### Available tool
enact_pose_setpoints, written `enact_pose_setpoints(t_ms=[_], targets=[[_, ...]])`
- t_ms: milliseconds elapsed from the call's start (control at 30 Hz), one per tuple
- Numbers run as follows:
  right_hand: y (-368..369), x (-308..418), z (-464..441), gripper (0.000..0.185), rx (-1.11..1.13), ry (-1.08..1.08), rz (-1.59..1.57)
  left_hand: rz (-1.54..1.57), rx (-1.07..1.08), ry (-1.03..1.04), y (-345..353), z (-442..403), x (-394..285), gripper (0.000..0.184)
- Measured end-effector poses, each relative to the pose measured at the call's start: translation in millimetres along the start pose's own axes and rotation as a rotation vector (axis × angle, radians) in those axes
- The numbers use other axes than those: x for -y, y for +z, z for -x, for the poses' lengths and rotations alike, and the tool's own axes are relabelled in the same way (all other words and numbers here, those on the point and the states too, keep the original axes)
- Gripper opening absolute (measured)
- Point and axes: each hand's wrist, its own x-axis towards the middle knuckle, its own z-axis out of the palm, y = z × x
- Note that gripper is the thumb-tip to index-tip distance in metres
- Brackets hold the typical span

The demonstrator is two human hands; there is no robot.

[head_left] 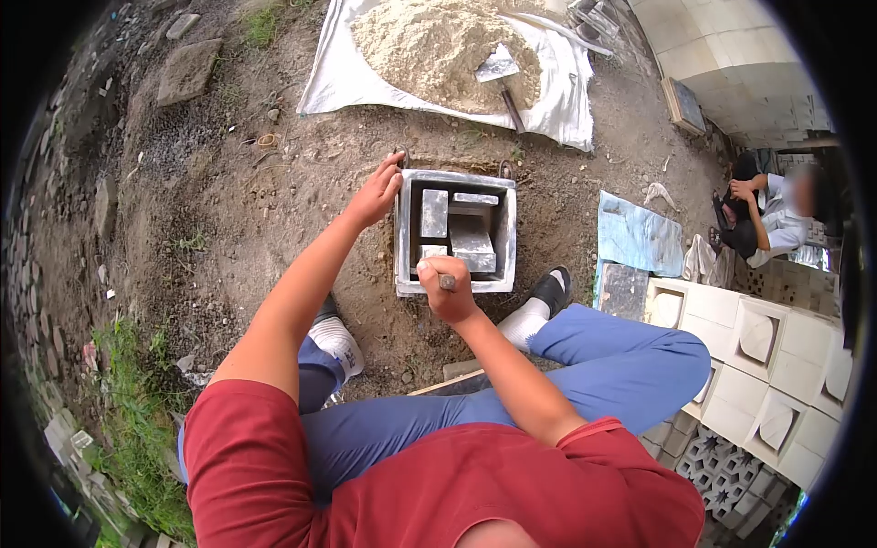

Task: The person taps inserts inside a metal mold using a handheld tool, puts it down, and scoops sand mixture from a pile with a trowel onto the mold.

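A square metal mould [508, 274] stands on the ground between my feet, with several grey blocks [434, 215] inside it. My left hand [377, 194] rests at its upper left corner, beside a small metal loop, fingers apart. Over the mould's near edge, my right hand [446, 287] is closed around an upright tool handle [448, 282]. The lower end of that tool is hidden beneath the hand.
Pale powder [429, 55] lies heaped on a white sheet [343, 87], with a trowel [498, 68] on it. Pale hollow blocks [731, 397] and a blue sheet [635, 233] are at the right. Another person [776, 215] sits at the far right.
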Motion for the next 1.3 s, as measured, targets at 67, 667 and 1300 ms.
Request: enact_pose_setpoints(t_ms=[67, 667, 1300], targets=[[-5.4, 13.3, -2.7, 0.034, -0.028, -0.030, -0.027, -0.020, 0.004, 0.010, -0.6, -1.7, 2.8, 0.035], [-6.3, -3.6, -2.4, 0.038, 0.015, 0.154, -0.076, -0.027, -0.021, 0.007, 4.7, 1.7, 7.1, 0.036], [-2.4, 13.1, 1.8, 0.039, -0.038, 0.041, -0.030, -0.017, -0.002, -0.012, 1.6, 0.6, 5.0, 0.036]])
